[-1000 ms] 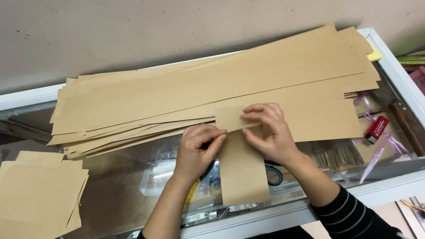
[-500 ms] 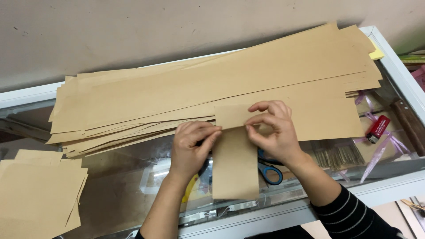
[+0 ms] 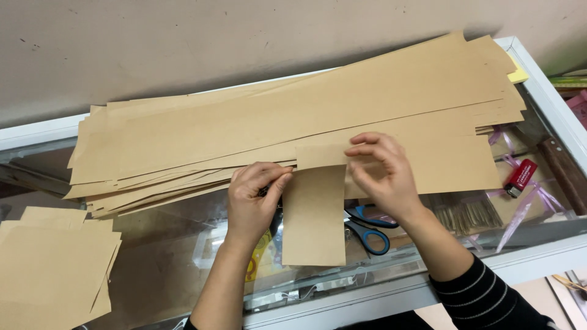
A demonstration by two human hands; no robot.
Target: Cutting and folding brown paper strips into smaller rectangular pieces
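**Two hands on one folded paper strip**

At the far left of the glass worktop (image 3: 165, 269) lies one small pile (image 3: 52, 269) of brown paper pieces, several sheets deep; the exact count cannot be told. Behind the hands, one large stack (image 3: 293, 116) of long brown sheets runs across the worktop, its long axis left to right and rising slightly toward the right; its layers are too many to count.

The left hand (image 3: 254, 198) pinches the left edge of a single brown strip (image 3: 313, 214), fingers closed on the paper at the fold. The strip lies between the two hands, at the front edge of the stack. Its long axis runs from the stack toward the person, nearly square to the long sheets, and its free end points at the person. Its top part is folded over into a short flap, a little wider than the body below.

The right hand (image 3: 382, 174) presses the flap's right side, fingers curled down on the paper, grip closed on it.

Under the glass, right of the strip, lie one pair of blue-handled scissors (image 3: 370, 229) and, farther right, one red lighter (image 3: 521, 177) among pale ribbons (image 3: 520, 211).
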